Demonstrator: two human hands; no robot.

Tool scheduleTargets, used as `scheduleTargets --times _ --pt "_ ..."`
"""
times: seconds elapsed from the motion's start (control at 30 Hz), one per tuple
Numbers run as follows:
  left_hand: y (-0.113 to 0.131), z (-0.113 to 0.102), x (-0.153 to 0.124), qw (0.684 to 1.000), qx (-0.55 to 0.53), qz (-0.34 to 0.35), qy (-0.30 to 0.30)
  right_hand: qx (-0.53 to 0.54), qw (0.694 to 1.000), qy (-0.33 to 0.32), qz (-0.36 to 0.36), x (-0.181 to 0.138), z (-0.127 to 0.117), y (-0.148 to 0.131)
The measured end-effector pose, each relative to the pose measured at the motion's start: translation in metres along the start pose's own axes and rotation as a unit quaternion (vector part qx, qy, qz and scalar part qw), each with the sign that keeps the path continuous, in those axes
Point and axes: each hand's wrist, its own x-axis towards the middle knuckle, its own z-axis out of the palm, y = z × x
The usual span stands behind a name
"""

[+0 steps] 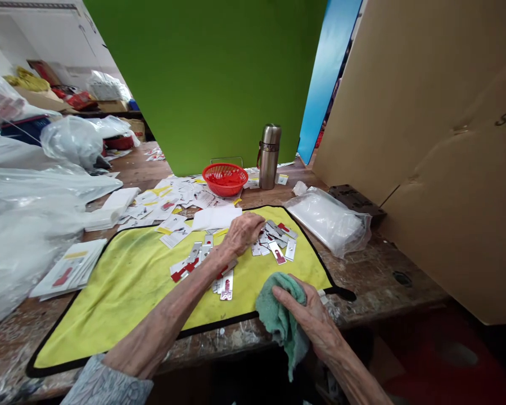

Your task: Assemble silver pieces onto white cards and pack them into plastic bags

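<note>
Here we go: the left hand (242,233) lies palm-down, fingers loose, on the yellow mat (126,292), right up against a heap of silver-and-red tags (276,239) toward the mat's far side! The right hand (307,318) is clenching a green terry cloth (281,320) at the mat's near edge. Beyond the mat, a red basket (225,179) sits beside a steel thermos (269,156).

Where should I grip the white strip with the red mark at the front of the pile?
Pinch the white strip at its free lower end, coming from above on the near side. It lies flat on the yellow mat, so lifting that end first should help, while its upper end meets the pile. The left hand seems better placed, as the right hand holds a green cloth.
</note>
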Motion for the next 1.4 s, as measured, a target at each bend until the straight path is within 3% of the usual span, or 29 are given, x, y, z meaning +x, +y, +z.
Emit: scheduleTargets --times 0.17,0.27,0.33,0.4,0.5,0.57,0.63,0.73,0.8,0.87,1.0,1.1,1.17,1.27,1.33,1.4 --pt "-0.003 -0.013 0.004 0.969 -0.184 -0.119 0.112 0.015 1.000 0.001 0.014 -0.002 -0.004 -0.002" --pt "0.002 -0.021 0.001 0.938 -0.284 -0.171 0.104 -0.012 0.998 0.056 -0.001 0.010 -0.012 -0.015" --pt "0.010 -0.025 -0.003 0.914 -0.350 -0.199 0.059 -0.092 0.984 0.131 -0.073 0.025 -0.013 -0.030" --pt "0.020 -0.028 -0.009 0.881 -0.417 -0.222 0.003 -0.194 0.947 0.176 -0.187 0.042 -0.007 -0.042" --pt "0.031 -0.029 -0.019 0.832 -0.500 -0.237 -0.043 -0.311 0.880 0.127 -0.336 0.057 0.010 -0.041" --pt "0.030 -0.030 -0.027 0.803 -0.534 -0.261 -0.034 -0.354 0.853 0.100 -0.370 0.055 0.016 -0.028" --pt "0.024 -0.031 -0.034 0.793 -0.532 -0.296 -0.012 -0.357 0.852 0.078 -0.374 0.046 0.014 -0.014" --pt "0.016 -0.029 -0.043 0.796 -0.514 -0.320 0.001 -0.281 0.914 0.097 -0.274 0.035 0.003 -0.008" --pt "0.017 -0.026 -0.046 0.794 -0.525 -0.307 -0.008 -0.157 0.969 0.114 -0.153 0.035 0.002 -0.014" --pt "0.024 -0.023 -0.048 0.799 -0.533 -0.278 -0.012 -0.030 0.993 0.088 -0.073 0.038 0.009 -0.022" --pt "0.028 -0.031 -0.062 0.830 -0.500 -0.248 -0.015 0.085 0.996 0.014 -0.023 0.038 0.029 -0.027" --pt "0.012 -0.051 -0.080 0.852 -0.445 -0.270 -0.054 0.093 0.994 -0.047 0.030 0.029 0.029 -0.019" --pt "-0.003 -0.062 -0.086 0.900 -0.328 -0.279 -0.069 0.076 0.995 -0.050 0.035 0.025 0.023 -0.011" --pt "-0.016 -0.060 -0.074 0.971 -0.062 -0.229 -0.020 0.043 0.998 -0.040 0.013 0.024 0.016 -0.002" --pt "-0.017 -0.046 -0.056 0.987 0.049 -0.153 -0.013 0.011 0.999 -0.046 0.001 0.025 0.014 0.000" --pt "-0.016 -0.028 -0.039 0.988 0.125 -0.082 -0.051 -0.015 0.999 -0.049 -0.007 0.026 0.014 0.001"
